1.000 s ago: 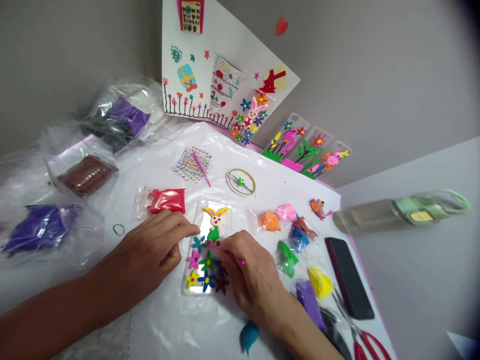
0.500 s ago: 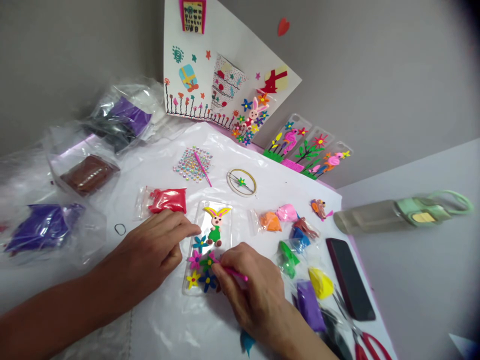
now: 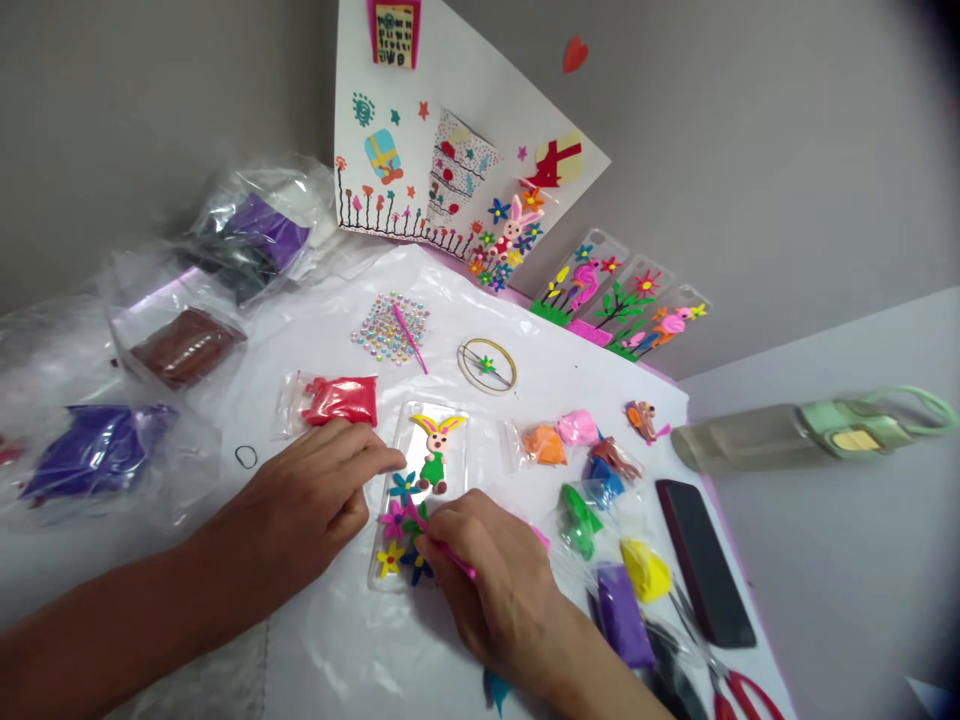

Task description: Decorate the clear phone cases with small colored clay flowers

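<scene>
A clear phone case (image 3: 457,437) lies on the table, with a clay rabbit (image 3: 433,460) in a green suit at its far end. Clay flowers fill the nearer end, among them a teal flower (image 3: 404,487), a pink flower (image 3: 394,519) and a yellow flower (image 3: 390,560). My right hand (image 3: 487,580) pinches a thin pink modelling tool (image 3: 456,562), its tip at a green flower partly hidden by my fingers. At the case's left edge, my left hand (image 3: 322,490) rests with its index finger stretched out, holding nothing.
Beyond the case lie a red clay packet (image 3: 340,400), scattered gems (image 3: 382,330) and a bangle (image 3: 487,366). Clay packets, a dark phone (image 3: 705,562), scissors (image 3: 739,690) and a bottle (image 3: 750,440) line the right. Bagged clay (image 3: 97,450) sits left; a decorated card (image 3: 405,90) stands behind.
My right hand has shifted slightly, and the pink tool's tip has moved a little left and up over the green flower. My left hand stays at the case's edge. The view has shifted slightly.
</scene>
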A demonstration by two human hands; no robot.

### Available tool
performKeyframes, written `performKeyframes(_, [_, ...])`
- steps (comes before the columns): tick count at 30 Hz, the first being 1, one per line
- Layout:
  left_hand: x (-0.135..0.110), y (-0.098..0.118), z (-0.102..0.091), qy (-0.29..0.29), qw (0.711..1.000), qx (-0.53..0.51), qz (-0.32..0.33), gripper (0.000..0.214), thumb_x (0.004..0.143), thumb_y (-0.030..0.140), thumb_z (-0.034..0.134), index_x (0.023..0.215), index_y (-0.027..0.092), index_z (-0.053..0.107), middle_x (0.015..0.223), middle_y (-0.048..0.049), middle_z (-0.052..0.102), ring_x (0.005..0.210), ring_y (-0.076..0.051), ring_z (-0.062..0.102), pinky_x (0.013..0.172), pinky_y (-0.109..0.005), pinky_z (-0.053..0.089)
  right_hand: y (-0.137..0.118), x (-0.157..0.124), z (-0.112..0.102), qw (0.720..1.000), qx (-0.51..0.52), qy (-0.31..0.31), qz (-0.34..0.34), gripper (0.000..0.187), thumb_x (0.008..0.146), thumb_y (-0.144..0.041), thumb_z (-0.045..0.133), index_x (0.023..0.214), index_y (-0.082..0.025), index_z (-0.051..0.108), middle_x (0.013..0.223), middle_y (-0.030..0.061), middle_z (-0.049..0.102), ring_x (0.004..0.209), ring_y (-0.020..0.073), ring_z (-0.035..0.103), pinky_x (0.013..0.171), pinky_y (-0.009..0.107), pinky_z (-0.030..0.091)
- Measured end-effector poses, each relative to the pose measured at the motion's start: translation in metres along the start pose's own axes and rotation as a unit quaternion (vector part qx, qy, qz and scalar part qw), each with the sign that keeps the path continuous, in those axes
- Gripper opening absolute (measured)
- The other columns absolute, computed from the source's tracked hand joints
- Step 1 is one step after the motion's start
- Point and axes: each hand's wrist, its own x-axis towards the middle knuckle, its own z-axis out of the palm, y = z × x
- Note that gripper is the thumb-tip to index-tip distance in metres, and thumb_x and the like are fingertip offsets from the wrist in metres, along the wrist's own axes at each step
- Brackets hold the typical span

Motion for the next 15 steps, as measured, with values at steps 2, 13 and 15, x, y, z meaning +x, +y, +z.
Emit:
performKeyframes(2, [-0.0006,0.0003,-0.0004,-0.002,1.0,0.0,-0.003,0.045,0.092,0.005,0.039,0.122,0.024,0.067,0.113,-0.0041,0.07,0.109,-0.024,0.062,0.098,-0.04,0.048,0.0002,0.0004,0.0004,1.0,-0.002,0.002,0.0,0.018,0.099,-0.005,0.046,0.112,-0.018,0.051,0.086,0.0061,0.064,0.073,0.0171,0.056,0.064,0.026,0.047])
performKeyframes(13, [0.0005,0.0008,-0.0006,0.006,1.0,-0.004,0.003,0.046,0.091,0.004,0.039,0.121,0.025,0.067,0.113,-0.0031,0.07,0.11,-0.024,0.062,0.098,-0.039,0.048,-0.0014,0.0017,0.001,1.0,-0.004,-0.021,0.012,0.021,0.096,-0.002,0.045,0.108,-0.019,0.05,0.085,0.005,0.062,0.072,0.0162,0.053,0.06,0.026,0.044])
performKeyframes(15, [0.0006,0.0008,-0.0012,0.003,1.0,0.001,0.005,0.046,0.091,0.004,0.04,0.121,0.025,0.067,0.114,-0.0031,0.07,0.111,-0.024,0.063,0.098,-0.039,0.049,-0.0015,0.0022,0.0013,1.0,-0.006,-0.025,0.016,0.02,0.097,-0.003,0.044,0.108,-0.019,0.05,0.086,0.0054,0.063,0.073,0.0165,0.054,0.061,0.026,0.045])
